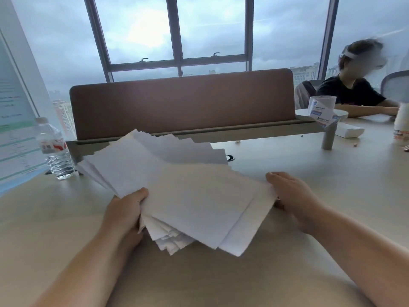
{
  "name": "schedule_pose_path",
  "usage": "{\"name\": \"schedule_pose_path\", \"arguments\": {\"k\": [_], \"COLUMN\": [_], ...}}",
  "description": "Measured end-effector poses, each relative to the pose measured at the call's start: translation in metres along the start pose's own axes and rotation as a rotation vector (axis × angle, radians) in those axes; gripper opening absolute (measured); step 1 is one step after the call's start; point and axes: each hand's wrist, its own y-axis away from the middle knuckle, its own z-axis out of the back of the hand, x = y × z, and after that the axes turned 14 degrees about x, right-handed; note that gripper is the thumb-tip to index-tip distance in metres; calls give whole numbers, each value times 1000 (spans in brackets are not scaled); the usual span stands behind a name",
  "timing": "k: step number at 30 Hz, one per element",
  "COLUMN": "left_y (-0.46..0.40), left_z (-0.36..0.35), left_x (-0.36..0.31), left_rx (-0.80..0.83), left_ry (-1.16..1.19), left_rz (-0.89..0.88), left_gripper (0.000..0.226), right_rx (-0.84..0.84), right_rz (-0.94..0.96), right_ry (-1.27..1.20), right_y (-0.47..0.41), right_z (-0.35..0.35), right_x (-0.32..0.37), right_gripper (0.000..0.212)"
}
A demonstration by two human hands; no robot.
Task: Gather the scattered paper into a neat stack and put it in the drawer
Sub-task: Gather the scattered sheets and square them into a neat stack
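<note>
A loose, fanned pile of white paper sheets [177, 187] is held just above the beige table [44, 229], its edges uneven and splayed toward the far left. My left hand [126, 209] grips the pile's left near edge, thumb on top and fingers hidden beneath. My right hand [292, 196] holds the pile's right edge, its fingers partly hidden behind the sheets. No drawer is in view.
A brown desk divider [181, 103] stands behind the pile. A water bottle [55, 149] stands at the left by a printed poster [13, 120]. At the right sit a person [354, 91], a paper cup [322, 109], a white box [349, 131] and a grey post [328, 138].
</note>
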Motion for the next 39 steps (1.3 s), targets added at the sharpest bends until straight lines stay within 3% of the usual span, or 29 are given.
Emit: {"name": "schedule_pose_path", "arguments": {"k": [4,7,10,16,20,24,27,29,32,33,35,37,39], "left_y": [-7,-4,4,15,19,26,29,26,14,7,-10,-15,-16], "left_z": [-1,-5,-11,-15,-12,4,22,25,16,16,24,36,41], "left_x": [2,5,11,7,-1,-18,-28,-33,-33,-30,-19,-9,-4], "left_rx": [9,77,211,349,470,831,1111,1009,528,355,47,-30,1], "left_ry": [197,205,130,-106,-225,-460,-393,-184,-81,-213,-754,-1271,-1440], "left_rz": [-3,62,177,338,462,633,546,390,62,-23,-92,40,183], "left_gripper": [18,21,23,4,20,45,46,47,24,16,15,36,66], "right_rx": [206,391,463,327,249,209,208,222,234,227,169,51,-60], "right_rz": [-145,-186,-223,-283,-275,-245,-254,-276,-300,-305,-291,-238,-198], "right_ry": [-429,-517,-524,-266,-177,-98,-44,-12,49,78,129,217,422], "right_y": [8,21,31,24,14,7,4,4,2,0,-5,-11,-15], "right_z": [-6,-17,-18,-5,2,11,25,35,46,48,50,51,50], "right_x": [1,8,16,15,10,9,11,12,12,11,8,4,2], "right_gripper": [54,44,35,22,31,39,39,37,33,33,35,43,51]}}
